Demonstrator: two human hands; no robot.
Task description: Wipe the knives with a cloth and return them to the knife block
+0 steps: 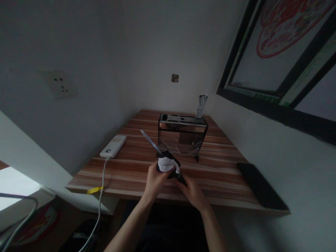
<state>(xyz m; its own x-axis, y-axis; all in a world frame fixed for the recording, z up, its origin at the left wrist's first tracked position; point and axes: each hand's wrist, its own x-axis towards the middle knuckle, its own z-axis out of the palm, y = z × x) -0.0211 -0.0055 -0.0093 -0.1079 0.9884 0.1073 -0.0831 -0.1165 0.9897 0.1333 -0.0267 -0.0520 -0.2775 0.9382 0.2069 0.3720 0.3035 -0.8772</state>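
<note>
You're holding a black-and-white bundle (166,164) in front of the box (181,139).
Left hand (154,180) is gripping its side, right hand (193,191) its near end.

On the wood-striped desk (223,157), a white device (115,144) at left, with a pale cable (103,178) running from its near end over the front edge, by a yellow strip (93,190). At right, a flat black slab (261,185). Farther back, a black-framed holder (181,119) topped by a silvery packet (201,106). On the walls, a socket (61,84), a small brownish square (175,78) and a dark-framed display (285,101).
</note>
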